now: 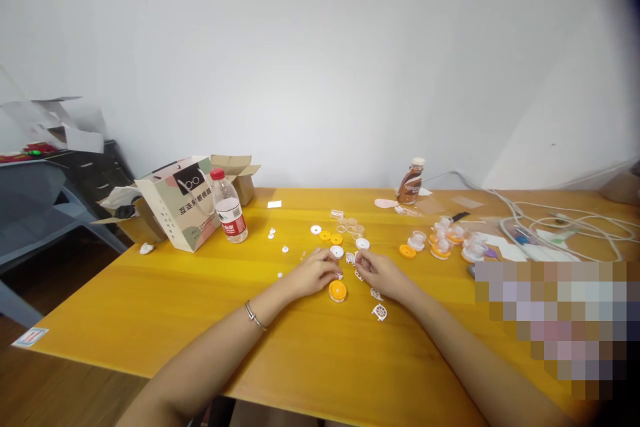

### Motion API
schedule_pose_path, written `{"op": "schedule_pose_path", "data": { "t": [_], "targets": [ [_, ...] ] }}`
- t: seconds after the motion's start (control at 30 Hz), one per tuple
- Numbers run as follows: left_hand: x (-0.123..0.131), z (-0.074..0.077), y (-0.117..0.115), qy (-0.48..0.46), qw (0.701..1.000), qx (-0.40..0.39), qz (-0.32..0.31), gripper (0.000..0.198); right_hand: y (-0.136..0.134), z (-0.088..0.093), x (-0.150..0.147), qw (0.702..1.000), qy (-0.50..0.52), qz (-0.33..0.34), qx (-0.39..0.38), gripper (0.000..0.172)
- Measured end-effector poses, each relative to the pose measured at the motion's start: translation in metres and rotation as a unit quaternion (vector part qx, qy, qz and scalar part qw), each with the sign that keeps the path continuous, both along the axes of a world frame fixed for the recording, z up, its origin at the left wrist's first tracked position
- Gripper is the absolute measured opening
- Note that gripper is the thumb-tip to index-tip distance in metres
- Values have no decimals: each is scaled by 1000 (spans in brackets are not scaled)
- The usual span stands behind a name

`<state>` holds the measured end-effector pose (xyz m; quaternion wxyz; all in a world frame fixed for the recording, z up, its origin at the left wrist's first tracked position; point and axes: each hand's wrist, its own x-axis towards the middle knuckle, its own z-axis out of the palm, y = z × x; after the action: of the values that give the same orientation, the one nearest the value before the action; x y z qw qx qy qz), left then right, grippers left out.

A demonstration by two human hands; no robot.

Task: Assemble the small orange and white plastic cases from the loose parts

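My left hand (pixel 317 273) is bent in a pinch low over the table, its fingertips on a small white part (pixel 341 276). Just below them lies a round orange piece with a white rim (pixel 337 291). My right hand (pixel 377 271) has its fingers drawn together beside a white spoked piece (pixel 351 258); whatever those fingers hold is hidden. More white spoked pieces (pixel 380 311) lie below the right hand, near the forearm. Beyond the hands are white discs (pixel 337 252), orange discs (pixel 337 239) and clear rings (pixel 351 221).
A water bottle (pixel 230 207), a paper bag (pixel 183 203) and a cardboard box (pixel 240 177) stand at the left. At the back right is a brown drink bottle (pixel 411 181). Clear-and-orange assemblies (pixel 441 243) and white cables (pixel 565 213) lie on the right. Small white bits (pixel 285 249) are scattered left of my hands.
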<state>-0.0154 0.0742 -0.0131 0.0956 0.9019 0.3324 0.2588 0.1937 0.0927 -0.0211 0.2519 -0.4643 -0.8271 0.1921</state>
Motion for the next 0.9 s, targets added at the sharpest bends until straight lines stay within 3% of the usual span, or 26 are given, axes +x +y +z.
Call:
{"op": "schedule_pose_path", "data": {
  "t": [0.13, 0.23, 0.4, 0.53, 0.63, 0.77, 0.9],
  "targets": [
    [-1, 3, -1, -40, 999, 13, 22, 18, 2, 5, -4, 996, 21, -43, 75, 18],
    [0, 4, -2, -82, 995, -27, 59, 20, 0, 7, -12, 992, 71, -18, 106, 24],
    [4, 5, -6, -152, 981, -118, 35, 17, -9, 2, -28, 979, 190, 68, -26, 25],
    [10, 5, -7, -204, 962, -179, 39, 20, -12, 4, -29, 954, 264, 81, -112, 19],
    [17, 8, -2, -186, 960, -207, 29, 26, -11, 9, -25, 932, 313, 81, -162, 20],
    [26, 20, 16, -153, 968, -199, 3, 33, -2, 11, -16, 897, 417, -17, -149, 22],
    [29, 26, 34, -25, 999, -44, 2, 22, 8, 8, -5, 833, 523, -142, -106, 26]
  ]
}}
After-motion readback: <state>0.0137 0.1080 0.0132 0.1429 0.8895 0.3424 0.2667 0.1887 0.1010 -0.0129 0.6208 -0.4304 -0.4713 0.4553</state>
